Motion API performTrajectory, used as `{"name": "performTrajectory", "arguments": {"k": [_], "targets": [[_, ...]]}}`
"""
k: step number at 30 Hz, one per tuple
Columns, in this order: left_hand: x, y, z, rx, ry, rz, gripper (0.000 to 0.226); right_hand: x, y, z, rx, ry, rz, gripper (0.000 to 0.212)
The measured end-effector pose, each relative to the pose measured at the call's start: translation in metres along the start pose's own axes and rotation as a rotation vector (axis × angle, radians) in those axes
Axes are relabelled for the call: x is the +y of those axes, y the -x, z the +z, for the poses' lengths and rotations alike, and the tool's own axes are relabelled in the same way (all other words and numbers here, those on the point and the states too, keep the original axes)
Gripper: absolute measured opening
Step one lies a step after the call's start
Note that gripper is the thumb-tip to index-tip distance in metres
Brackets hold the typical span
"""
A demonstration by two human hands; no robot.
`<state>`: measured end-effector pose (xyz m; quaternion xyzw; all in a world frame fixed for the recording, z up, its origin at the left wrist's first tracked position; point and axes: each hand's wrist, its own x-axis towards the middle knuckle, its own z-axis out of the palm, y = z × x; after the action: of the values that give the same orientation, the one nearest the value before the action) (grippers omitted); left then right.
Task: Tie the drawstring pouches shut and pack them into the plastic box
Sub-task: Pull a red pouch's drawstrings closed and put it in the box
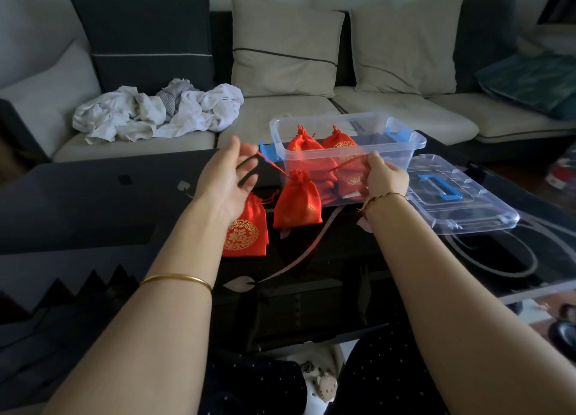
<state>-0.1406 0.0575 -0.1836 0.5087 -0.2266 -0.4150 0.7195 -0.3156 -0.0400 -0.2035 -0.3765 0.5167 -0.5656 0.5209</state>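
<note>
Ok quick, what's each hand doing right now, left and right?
Left hand: blurred at one end of the drawstring, grip cannot be told.
Right hand: pinching the other end, red pouch hanging between.

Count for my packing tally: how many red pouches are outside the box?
2: an upright pouch held by its drawstring, a flat pouch on the table left of it; none seem hidden.

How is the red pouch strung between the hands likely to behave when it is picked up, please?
Probably floppy: the pouch is soft fabric, gathered at its neck. Likely light, since thin cords running toward the left hand and right hand seem to carry it. It looks unlikely to roll, though it may swing.
</note>
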Motion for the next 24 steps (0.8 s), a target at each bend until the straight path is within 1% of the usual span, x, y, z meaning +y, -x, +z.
{"name": "performTrajectory", "arguments": {"k": [2, 4, 8, 11, 13, 15, 17, 20, 22, 24], "targets": [[0.003, 0.006, 0.008, -0.158, -0.106, 0.077, 0.037, -0.010, 0.011, 0.004, -0.081, 0.063, -0.138, 0.033], [0.005, 0.011, 0.016, -0.240, -0.192, 0.129, 0.033, -0.019, 0.023, 0.010, -0.163, 0.137, -0.273, 0.032], [0.002, 0.017, 0.023, -0.327, -0.422, 0.167, 0.012, -0.032, 0.041, 0.020, -0.294, 0.285, -0.499, 0.030], [0.001, 0.018, 0.025, -0.328, -0.505, 0.198, 0.012, -0.034, 0.048, 0.025, -0.360, 0.348, -0.610, 0.031], [0.001, 0.019, 0.026, -0.329, -0.532, 0.235, 0.008, -0.032, 0.050, 0.027, -0.416, 0.368, -0.664, 0.028], [0.001, 0.018, 0.026, -0.332, -0.569, 0.284, 0.016, -0.032, 0.051, 0.028, -0.473, 0.375, -0.675, 0.027], [0.001, 0.017, 0.026, -0.320, -0.601, 0.305, 0.019, -0.031, 0.049, 0.030, -0.480, 0.334, -0.648, 0.030], [-0.001, 0.014, 0.026, -0.309, -0.599, 0.292, 0.018, -0.030, 0.042, 0.031, -0.445, 0.186, -0.486, 0.038], [-0.002, 0.013, 0.026, -0.323, -0.566, 0.277, 0.014, -0.026, 0.036, 0.028, -0.471, 0.264, -0.383, 0.038], [-0.002, 0.013, 0.026, -0.343, -0.528, 0.264, 0.008, -0.021, 0.035, 0.026, -0.554, 0.347, -0.286, 0.040]]}}
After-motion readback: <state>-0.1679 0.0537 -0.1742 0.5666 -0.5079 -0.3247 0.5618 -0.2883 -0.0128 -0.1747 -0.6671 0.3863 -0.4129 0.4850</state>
